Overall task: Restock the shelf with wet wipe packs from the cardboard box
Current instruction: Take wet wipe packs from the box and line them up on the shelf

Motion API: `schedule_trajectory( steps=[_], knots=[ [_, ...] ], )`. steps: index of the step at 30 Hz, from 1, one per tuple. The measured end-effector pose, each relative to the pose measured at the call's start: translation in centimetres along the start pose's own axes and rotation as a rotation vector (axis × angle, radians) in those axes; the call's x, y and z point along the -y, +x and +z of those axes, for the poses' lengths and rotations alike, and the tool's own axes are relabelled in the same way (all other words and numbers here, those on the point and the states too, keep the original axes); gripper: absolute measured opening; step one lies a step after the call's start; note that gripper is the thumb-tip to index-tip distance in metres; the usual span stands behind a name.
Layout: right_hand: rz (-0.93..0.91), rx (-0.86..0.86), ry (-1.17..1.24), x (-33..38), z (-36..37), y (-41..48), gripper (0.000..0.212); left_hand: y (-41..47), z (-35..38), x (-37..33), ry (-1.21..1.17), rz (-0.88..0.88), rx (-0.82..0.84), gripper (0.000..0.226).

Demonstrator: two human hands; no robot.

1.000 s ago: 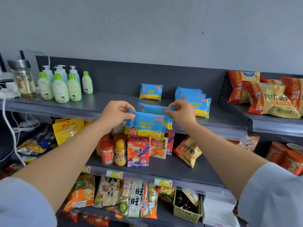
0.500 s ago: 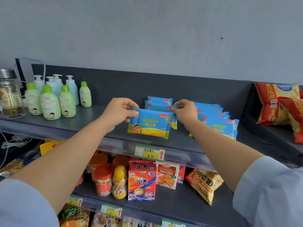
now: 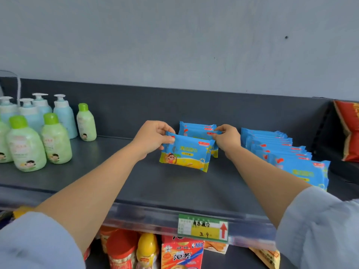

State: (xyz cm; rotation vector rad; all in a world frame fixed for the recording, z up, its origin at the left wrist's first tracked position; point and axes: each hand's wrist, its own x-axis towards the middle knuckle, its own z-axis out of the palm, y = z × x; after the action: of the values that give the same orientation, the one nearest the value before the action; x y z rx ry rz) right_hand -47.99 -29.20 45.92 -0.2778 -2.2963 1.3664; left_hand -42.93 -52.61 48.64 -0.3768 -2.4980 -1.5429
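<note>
Nearest the camera, at the bottom corners, a pale blue left sleeve (image 3: 35, 241) and right sleeve (image 3: 320, 230), both pushed up over bare forearms reaching forward. Just beyond, below the front edge, a red-lidded jar (image 3: 120, 249), a yellow bottle (image 3: 147, 247) and an orange snack box (image 3: 182, 255) on the lower level, seen only in part. On the front lip of the dark grey shelf (image 3: 136, 183), a green and yellow price tag (image 3: 203, 228) with a red arrow pointing up. Farther in, over the middle of that shelf, the left hand (image 3: 151, 138), fingers curled, thumb in front, clamped on the upper left corner of a blue and yellow wet wipe pack (image 3: 187, 154). At the opposite upper corner, the right hand (image 3: 226, 138), fingers likewise curled, thumb and forefinger pinched on the pack's edge. Pack held upright and facing the camera, lower edge at the shelf surface; touching or just above, hard to tell. Directly behind it, further packs (image 3: 196, 130) of the same kind standing on edge, close against it. To the right, apart from the hands, a long row of packs (image 3: 287, 154) running front to back. To the left, green-capped bottles (image 3: 25, 146) in front of pale blue pump bottles (image 3: 64, 113). Far right, a red snack bag (image 3: 349, 133). Behind everything, the dark back panel (image 3: 174, 105) and a grey wall (image 3: 174, 45).
</note>
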Motion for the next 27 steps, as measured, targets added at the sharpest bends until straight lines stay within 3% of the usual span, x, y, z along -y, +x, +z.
schedule_trajectory(
  steps=[9,16,27],
  knots=[
    [0.015,-0.066,-0.017,-0.7,0.9,2.4,0.033,4.6,1.6,2.0,0.047,0.01,0.003,0.014],
    [0.068,-0.064,0.045,-0.6,0.6,2.7,0.029,6.4,3.9,2.7,0.28,0.083,-0.023,0.033],
    [0.11,-0.03,0.062,-0.4,0.5,3.0,0.033,8.1,7.0,2.2,0.436,0.122,-0.132,0.033]
  ],
)
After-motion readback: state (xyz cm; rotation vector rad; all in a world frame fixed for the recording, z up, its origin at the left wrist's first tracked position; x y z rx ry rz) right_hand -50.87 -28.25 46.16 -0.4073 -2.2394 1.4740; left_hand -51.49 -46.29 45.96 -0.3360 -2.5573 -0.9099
